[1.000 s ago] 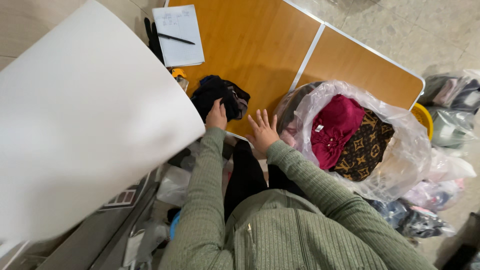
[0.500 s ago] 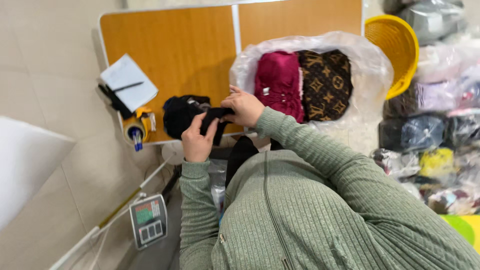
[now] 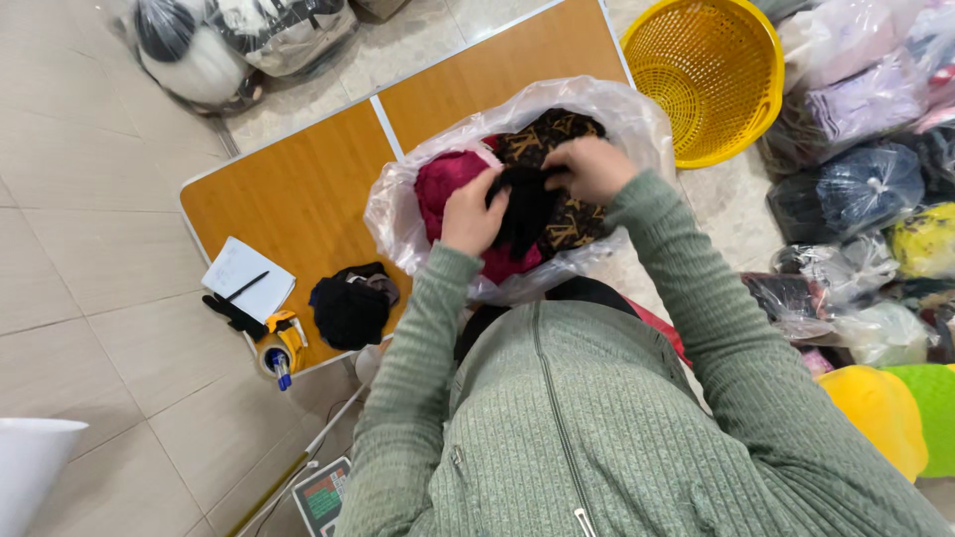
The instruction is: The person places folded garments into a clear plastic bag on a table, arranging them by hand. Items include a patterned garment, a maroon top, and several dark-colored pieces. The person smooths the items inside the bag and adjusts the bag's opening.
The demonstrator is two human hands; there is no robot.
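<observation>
Head view, steeply down, close.

Both hands have moved off the bench edge and over to the clear plastic bag (image 3: 517,189). The left hand (image 3: 471,214) and right hand (image 3: 594,167) now grip a black cloth piece (image 3: 525,209) above it.

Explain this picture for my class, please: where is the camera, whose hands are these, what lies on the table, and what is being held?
No machine here: a camera worn on a person's head looks down over green sleeves. The left hand and right hand together grip a black garment over an open clear plastic bag holding a magenta cloth and a brown patterned cloth. The bag sits on an orange folding table, with a black bundle, a notepad with pen, and a tape dispenser. A yellow basket stands on the floor.
</observation>
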